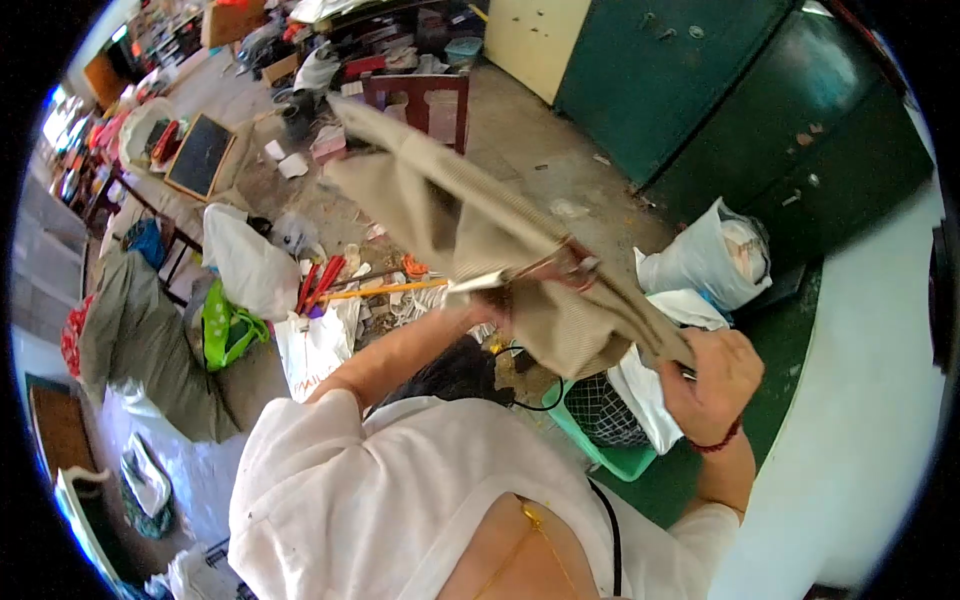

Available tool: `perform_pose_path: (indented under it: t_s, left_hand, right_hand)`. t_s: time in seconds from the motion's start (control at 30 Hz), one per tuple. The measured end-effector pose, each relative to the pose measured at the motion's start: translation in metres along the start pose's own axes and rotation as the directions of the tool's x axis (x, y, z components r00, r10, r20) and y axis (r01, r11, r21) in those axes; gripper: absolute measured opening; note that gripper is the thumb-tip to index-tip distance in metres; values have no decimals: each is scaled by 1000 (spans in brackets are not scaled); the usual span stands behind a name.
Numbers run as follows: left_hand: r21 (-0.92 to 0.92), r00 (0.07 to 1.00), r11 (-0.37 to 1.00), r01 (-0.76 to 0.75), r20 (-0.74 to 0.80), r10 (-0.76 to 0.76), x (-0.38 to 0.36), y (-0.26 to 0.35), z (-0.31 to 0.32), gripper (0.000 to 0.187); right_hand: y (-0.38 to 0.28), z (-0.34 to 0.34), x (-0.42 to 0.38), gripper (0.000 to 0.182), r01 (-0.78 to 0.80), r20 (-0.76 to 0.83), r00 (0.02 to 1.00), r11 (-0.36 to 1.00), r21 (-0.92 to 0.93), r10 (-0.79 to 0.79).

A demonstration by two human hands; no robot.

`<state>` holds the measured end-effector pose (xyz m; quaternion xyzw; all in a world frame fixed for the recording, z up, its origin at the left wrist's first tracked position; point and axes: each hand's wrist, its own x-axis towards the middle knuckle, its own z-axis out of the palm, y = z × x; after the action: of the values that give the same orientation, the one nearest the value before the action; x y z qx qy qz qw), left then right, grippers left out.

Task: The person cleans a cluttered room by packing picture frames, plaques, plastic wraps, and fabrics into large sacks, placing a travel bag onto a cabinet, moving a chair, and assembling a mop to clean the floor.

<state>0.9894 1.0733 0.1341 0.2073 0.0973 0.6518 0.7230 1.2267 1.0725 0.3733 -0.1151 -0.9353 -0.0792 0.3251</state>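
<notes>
A beige ribbed fabric item [430, 215] with a brown strap and buckle stretches diagonally in front of my chest, its far end raised and slightly blurred. My right hand [712, 385], with a dark red bead bracelet at the wrist, is closed round its lower right end. My left hand [490, 308] is at the underside near the middle, mostly covered by the fabric, so its fingers cannot be made out. Just below the item sits a light green basket [625, 462] holding a black-and-white checked thing [600, 412] and white cloth.
Green cabinets [670, 80] stand at the back right, with a full white bag [710, 255] before them. White bags [245, 262], a bright green bag [225, 325] and a large grey sack [150, 340] lie left. A wooden chair [460, 110] stands beyond the fabric.
</notes>
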Motion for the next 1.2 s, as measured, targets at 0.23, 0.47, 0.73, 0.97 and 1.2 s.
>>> perform_pose_path:
  t_s: [0.23, 0.47, 0.73, 0.97, 1.2]
  left_hand:
    - [85, 996, 992, -93, 14, 92, 108, 37, -14, 60]
    - [229, 986, 963, -145, 116, 121, 250, 119, -21, 60]
    - [357, 978, 912, -201, 123, 168, 375, 203, -18, 59]
    - [484, 951, 819, -308, 122, 286, 470, 257, -17, 59]
    - [602, 792, 520, -606, 393, 467, 631, 334, 66, 58]
  right_hand:
    - [107, 15, 50, 29, 108, -44, 993, 994, -8, -109]
    - [196, 52, 131, 33, 231, 43, 973, 960, -161, -227]
    - [291, 77, 194, 37, 335, 9, 934, 865, -374, -357]
    - [382, 82, 251, 34, 415, -68, 845, 731, -542, -530]
    - [504, 66, 314, 40, 402, -52, 676, 426, -810, -735]
